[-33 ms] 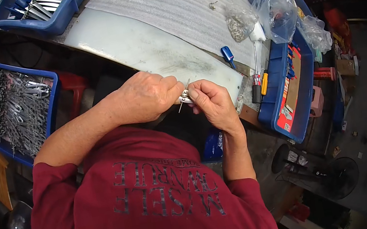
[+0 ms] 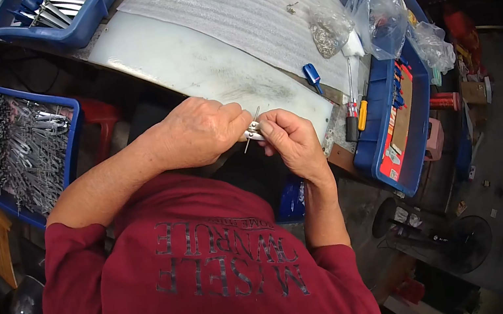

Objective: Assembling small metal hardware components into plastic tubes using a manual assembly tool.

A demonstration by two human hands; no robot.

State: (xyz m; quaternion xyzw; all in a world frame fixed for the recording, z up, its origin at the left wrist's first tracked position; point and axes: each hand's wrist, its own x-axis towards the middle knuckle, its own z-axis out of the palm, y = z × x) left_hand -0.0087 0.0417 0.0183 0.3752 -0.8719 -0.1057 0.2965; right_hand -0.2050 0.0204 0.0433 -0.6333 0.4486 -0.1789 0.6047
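A small silver metal part (image 2: 253, 132) with round marks on it is held between my two hands at the near edge of the white work board (image 2: 180, 49). A thin metal rod sticks out above and below it. My left hand (image 2: 202, 132) is closed in a fist at its left end, and the fingers hide what lies inside. My right hand (image 2: 294, 140) pinches the part between thumb and curled fingers. Nearest on the board, to the right of the hands, lies a short blue-handled piece (image 2: 312, 75).
A blue bin (image 2: 77, 129) of loose metal parts stands at left; another blue bin (image 2: 71, 35) holds blades at far left. At right are a red-black screwdriver (image 2: 352, 120), a yellow-handled tool (image 2: 362, 115), a blue tray (image 2: 420, 142), and a clear bag (image 2: 328, 34) of small parts.
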